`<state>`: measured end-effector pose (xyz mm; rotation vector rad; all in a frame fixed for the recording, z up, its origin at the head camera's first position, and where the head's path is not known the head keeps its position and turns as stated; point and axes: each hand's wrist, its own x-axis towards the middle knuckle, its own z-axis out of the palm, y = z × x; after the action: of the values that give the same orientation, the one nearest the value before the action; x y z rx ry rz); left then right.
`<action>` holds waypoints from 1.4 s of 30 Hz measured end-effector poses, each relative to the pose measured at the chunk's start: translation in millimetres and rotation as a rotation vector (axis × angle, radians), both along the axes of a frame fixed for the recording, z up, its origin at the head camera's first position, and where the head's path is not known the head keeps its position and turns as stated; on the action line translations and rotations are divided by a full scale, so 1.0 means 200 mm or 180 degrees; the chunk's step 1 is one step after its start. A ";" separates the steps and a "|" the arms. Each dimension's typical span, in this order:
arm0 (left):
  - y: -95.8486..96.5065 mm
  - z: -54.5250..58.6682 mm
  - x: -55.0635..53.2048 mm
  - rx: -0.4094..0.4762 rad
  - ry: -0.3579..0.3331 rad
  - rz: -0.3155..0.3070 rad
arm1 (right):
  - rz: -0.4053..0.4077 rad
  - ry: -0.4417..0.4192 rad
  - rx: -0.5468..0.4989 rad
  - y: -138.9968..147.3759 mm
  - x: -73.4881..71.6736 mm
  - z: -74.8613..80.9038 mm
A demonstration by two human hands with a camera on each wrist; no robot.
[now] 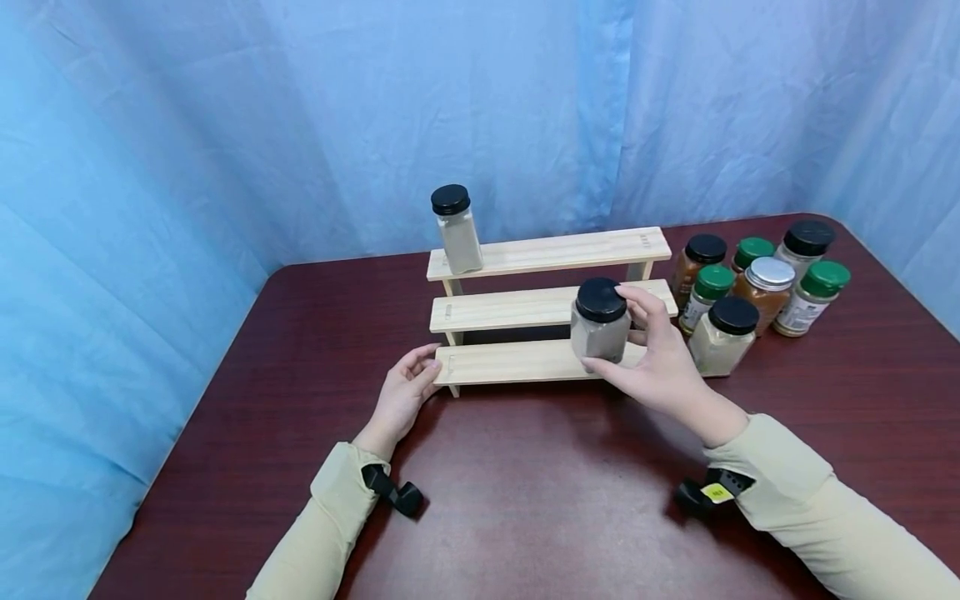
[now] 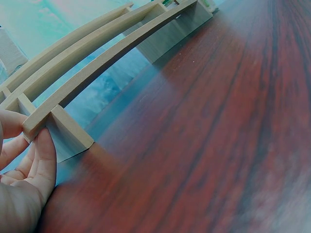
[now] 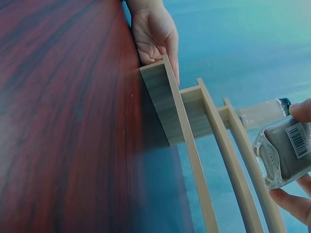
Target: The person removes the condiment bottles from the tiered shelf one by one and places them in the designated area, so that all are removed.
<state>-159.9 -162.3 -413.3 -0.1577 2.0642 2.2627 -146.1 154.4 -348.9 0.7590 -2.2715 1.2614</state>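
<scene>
A three-step pale wooden rack [image 1: 510, 364] stands on the table. My left hand [image 1: 405, 387] pinches the left end of its lowest step, thumb on one face and fingers on the other [image 2: 41, 160]. My right hand [image 1: 660, 358] grips a square glass spice jar [image 1: 600, 337] with a black lid and pale greyish contents. Held upright, this jar overlaps the lower two steps in the head view; its clear base and a barcode label [image 3: 297, 140] show in the right wrist view. Another black-lidded jar [image 1: 459, 237] stands at the left end of the top step.
Right of the rack several spice jars stand close together, among them a black-lidded square jar [image 1: 722, 342], a silver-lidded jar [image 1: 765, 292] and a green-lidded jar [image 1: 810, 304]. Blue curtains [image 1: 360, 125] hang behind the dark red wooden table [image 1: 525, 500].
</scene>
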 end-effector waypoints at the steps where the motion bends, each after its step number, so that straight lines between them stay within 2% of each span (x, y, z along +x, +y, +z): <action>1: 0.00 0.00 0.00 0.0001 0.0000 0.0004 | -0.0011 0.0035 0.0022 0.01 0.00 0.00; 7: 0.00 -0.01 0.00 -0.0019 0.0001 -0.0018 | 0.0063 0.0284 0.0028 0.11 0.03 0.00; 12: -0.01 -0.01 0.00 -0.0028 0.0032 -0.0019 | 0.0107 0.0283 -0.0003 0.19 0.06 -0.01; 18: -0.01 -0.01 0.00 -0.0001 0.0014 0.0007 | -0.0122 0.0237 0.0151 0.28 0.11 -0.01; 23: -0.01 -0.02 0.00 0.0019 -0.0008 0.0003 | -0.0191 0.0332 0.0148 0.36 0.14 0.01; 29: -0.01 -0.02 0.00 0.0020 0.0019 0.0016 | -0.0536 0.0422 0.0174 0.46 0.17 0.03; 35: -0.01 -0.02 0.00 0.0006 -0.0003 0.0004 | -0.0699 0.0400 0.0215 0.54 0.19 0.04; 42: 0.00 0.00 0.00 0.0029 0.0011 -0.0007 | -0.0993 0.0298 0.0481 0.64 0.22 0.08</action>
<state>-159.6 -163.2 -413.8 -0.1511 2.0545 2.2724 -102.0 281.8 -333.9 0.4767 -2.3167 0.9020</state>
